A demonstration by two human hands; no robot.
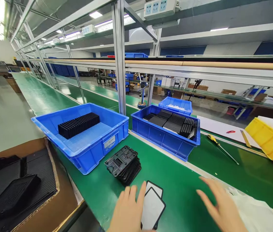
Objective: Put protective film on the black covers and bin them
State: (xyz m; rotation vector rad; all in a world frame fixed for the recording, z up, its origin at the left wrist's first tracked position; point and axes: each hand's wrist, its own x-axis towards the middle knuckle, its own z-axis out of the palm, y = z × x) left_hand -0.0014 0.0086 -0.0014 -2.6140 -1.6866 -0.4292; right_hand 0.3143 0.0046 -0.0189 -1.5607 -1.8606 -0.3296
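A green-topped desk (180, 193) is seen from above and slightly behind, running away toward the upper left under a metal frame. At the bottom edge, the left hand (128, 211) is laid beside a small pile of flat white panels with black borders (152, 206), its fingers touching the left side of the topmost one; the grip appears loose, with the fingers extended rather than curled, though the lower part of the hand is cut off by the frame. The panels lie flat on the desk, directly in front of the person. The right hand (221, 206) is held open above the desk to the right of the panels, well apart from them, fingers spread and nothing grasped; it is blurred.

Just beyond the panels, a stack of black plastic trays (123, 164) is set on the desk. Behind it to the left, a blue bin (88, 148) holds a row of black parts stood on edge. To the right, a second blue bin (165, 138) is filled with black trays, with a smaller blue bin (175, 105) behind it. A yellow-handled screwdriver (221, 148) lies farther right, near a yellow bin (269, 140). A clear plastic bag (259, 212) is crumpled beside the right hand. At the left, a cardboard box (30, 193) holds dark sheets.
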